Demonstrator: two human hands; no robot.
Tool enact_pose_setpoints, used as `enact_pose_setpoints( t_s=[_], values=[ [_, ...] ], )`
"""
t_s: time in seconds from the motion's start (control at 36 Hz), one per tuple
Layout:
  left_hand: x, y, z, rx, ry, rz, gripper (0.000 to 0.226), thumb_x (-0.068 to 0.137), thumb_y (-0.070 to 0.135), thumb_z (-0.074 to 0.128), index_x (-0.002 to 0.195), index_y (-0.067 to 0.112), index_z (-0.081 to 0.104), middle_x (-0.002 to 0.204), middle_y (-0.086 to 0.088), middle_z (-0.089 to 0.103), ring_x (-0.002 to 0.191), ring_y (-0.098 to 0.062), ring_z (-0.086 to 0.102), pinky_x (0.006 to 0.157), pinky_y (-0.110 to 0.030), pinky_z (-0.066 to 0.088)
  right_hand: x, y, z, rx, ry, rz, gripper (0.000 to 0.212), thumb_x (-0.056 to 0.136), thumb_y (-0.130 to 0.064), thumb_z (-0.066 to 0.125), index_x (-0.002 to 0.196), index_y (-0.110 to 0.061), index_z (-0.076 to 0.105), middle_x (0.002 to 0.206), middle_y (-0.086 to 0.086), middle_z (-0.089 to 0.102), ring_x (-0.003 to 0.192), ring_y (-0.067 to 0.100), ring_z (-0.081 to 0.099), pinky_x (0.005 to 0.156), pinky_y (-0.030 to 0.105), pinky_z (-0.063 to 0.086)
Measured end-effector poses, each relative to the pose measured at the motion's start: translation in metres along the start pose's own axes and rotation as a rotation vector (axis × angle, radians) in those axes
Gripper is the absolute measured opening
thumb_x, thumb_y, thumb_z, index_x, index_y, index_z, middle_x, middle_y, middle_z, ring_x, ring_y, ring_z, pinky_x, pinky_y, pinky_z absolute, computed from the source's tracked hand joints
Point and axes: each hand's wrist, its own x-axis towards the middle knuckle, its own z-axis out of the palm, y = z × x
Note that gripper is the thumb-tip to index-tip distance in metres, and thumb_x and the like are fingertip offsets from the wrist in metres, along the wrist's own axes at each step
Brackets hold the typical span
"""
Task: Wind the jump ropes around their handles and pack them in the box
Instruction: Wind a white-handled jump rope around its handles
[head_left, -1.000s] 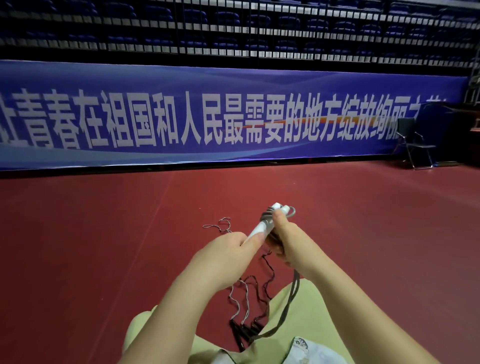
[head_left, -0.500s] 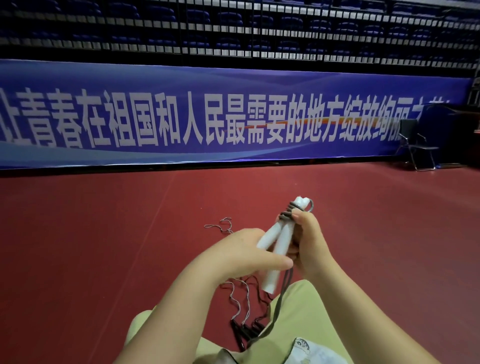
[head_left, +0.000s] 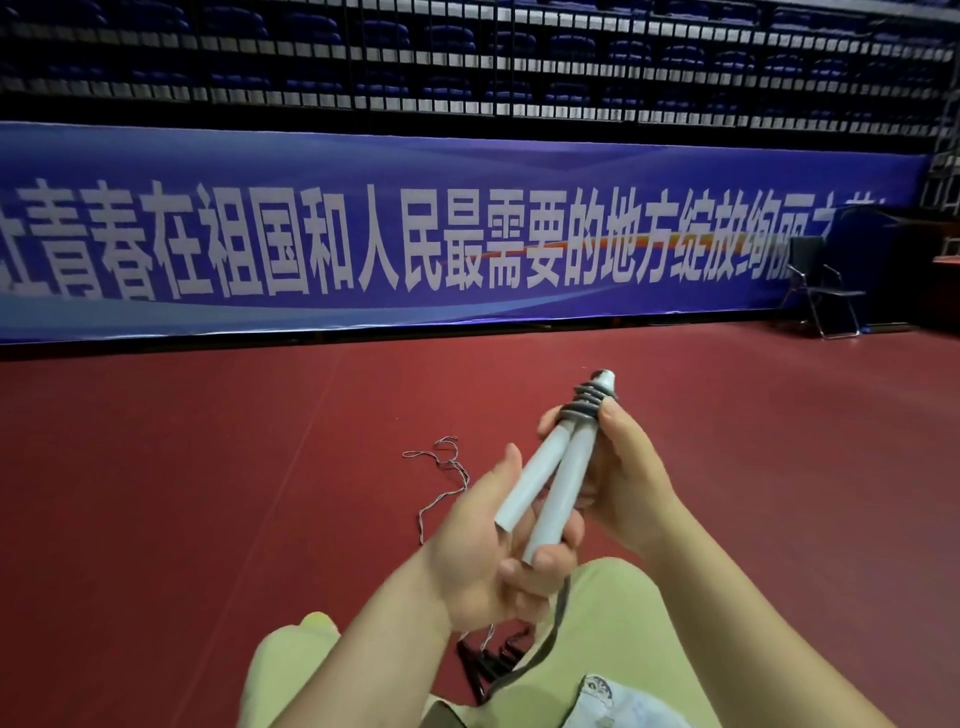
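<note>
Two white jump-rope handles (head_left: 550, 483) stand side by side, tilted, in front of me. A dark grey rope (head_left: 584, 405) is coiled several turns round their upper ends. My right hand (head_left: 623, 483) grips the handles just under the coil, thumb against the rope. My left hand (head_left: 498, 551) cups the lower ends, its fingers curled under them. The loose rope tail (head_left: 550, 639) hangs down past my knee. No box is in view.
More jump ropes lie on the red floor: a thin striped rope (head_left: 441, 467) ahead and black handles (head_left: 488, 665) between my legs. A blue banner (head_left: 467, 234) lines the far wall. A folding chair (head_left: 826, 291) stands at the far right.
The handles have tipped more upright and come nearer. My left hand has slid down to their lower ends. My right hand stays at the coil.
</note>
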Motion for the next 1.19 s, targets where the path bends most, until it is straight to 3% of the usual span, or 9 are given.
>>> enact_pose_setpoints(
  t_s=[0.19,0.36,0.47,0.72,0.92,1.03,1.11,1.17,1.19],
  values=[
    [-0.005,0.009,0.001,0.313,0.329,0.064,0.069,0.087,0.072,0.020,0.076,0.013,0.055,0.053,0.002,0.046,0.041,-0.008,0.019,0.050,-0.028,0.017,0.002,0.009,-0.003,-0.296,0.118,0.136,0.060,0.089,-0.066,0.032,0.076,-0.010,0.049,0.056,-0.003,0.029,0.046,0.010,0.019,0.046,0.024,0.017],
    [-0.004,0.013,-0.003,0.936,0.699,0.031,0.063,0.096,0.061,0.017,0.078,0.018,0.060,0.054,0.006,0.056,0.050,-0.011,0.045,0.061,-0.030,0.037,0.004,0.017,-0.008,-0.464,0.177,0.273,0.050,0.103,-0.050,0.022,0.066,-0.019,0.033,0.055,-0.004,0.021,0.046,0.010,0.013,0.042,0.023,0.015],
    [-0.002,0.011,-0.005,1.157,0.804,-0.033,0.061,0.096,0.058,0.018,0.074,0.018,0.058,0.066,0.004,0.062,0.069,-0.017,0.057,0.078,-0.034,0.046,0.004,0.026,-0.009,-0.550,0.226,0.298,0.052,0.101,-0.054,0.023,0.063,-0.020,0.033,0.056,-0.004,0.021,0.047,0.012,0.014,0.048,0.028,0.012],
    [-0.004,0.008,-0.003,1.686,0.889,-0.078,0.045,0.093,0.065,0.027,0.086,0.023,0.041,0.088,0.003,0.056,0.082,-0.023,0.052,0.066,-0.035,0.035,0.003,0.027,-0.006,-0.390,0.328,0.399,0.061,0.086,-0.069,0.046,0.054,-0.018,0.036,0.052,-0.003,0.030,0.042,0.011,0.020,0.042,0.023,0.016],
    [-0.011,0.018,0.000,1.386,0.791,0.046,0.038,0.078,0.062,0.053,0.081,0.026,0.045,0.073,0.012,0.050,0.063,-0.012,0.047,0.057,-0.032,0.032,0.004,0.017,-0.001,-0.175,0.388,0.272,0.043,0.093,-0.040,0.049,0.059,-0.019,0.034,0.053,-0.002,0.024,0.044,0.011,0.018,0.046,0.025,0.015],
    [-0.015,0.025,0.001,0.854,0.409,0.085,0.026,0.086,0.043,0.061,0.091,0.017,0.059,0.074,0.005,0.062,0.065,-0.014,0.056,0.076,-0.041,0.048,0.004,0.009,0.010,0.054,0.396,0.114,0.038,0.092,-0.029,0.053,0.055,-0.018,0.058,0.054,-0.002,0.047,0.046,0.012,0.045,0.054,0.026,0.035],
    [-0.016,0.022,-0.003,0.417,0.157,0.060,0.063,0.083,0.060,0.047,0.112,0.007,0.063,0.090,-0.012,0.066,0.078,-0.028,0.061,0.082,-0.044,0.052,0.002,0.000,0.018,0.344,0.292,-0.028,0.041,0.086,-0.017,0.057,0.045,-0.021,0.064,0.059,-0.002,0.053,0.050,0.006,0.054,0.062,0.023,0.045],
    [-0.015,0.015,-0.006,0.175,-0.053,0.052,0.081,0.079,0.073,0.035,0.114,0.008,0.066,0.095,-0.016,0.069,0.078,-0.028,0.066,0.079,-0.043,0.052,0.001,-0.004,0.022,0.321,0.197,-0.100,0.012,0.061,-0.026,0.067,0.060,-0.015,0.062,0.062,0.000,0.054,0.051,0.007,0.052,0.060,0.024,0.045],
    [-0.013,0.012,-0.006,0.091,-0.153,0.055,0.085,0.078,0.077,0.033,0.113,0.007,0.068,0.095,-0.015,0.070,0.078,-0.026,0.068,0.078,-0.043,0.052,0.001,-0.005,0.021,0.284,0.166,-0.126,0.024,0.054,-0.032,0.067,0.066,-0.012,0.059,0.062,0.000,0.055,0.049,0.008,0.051,0.054,0.023,0.044]
  ],
)
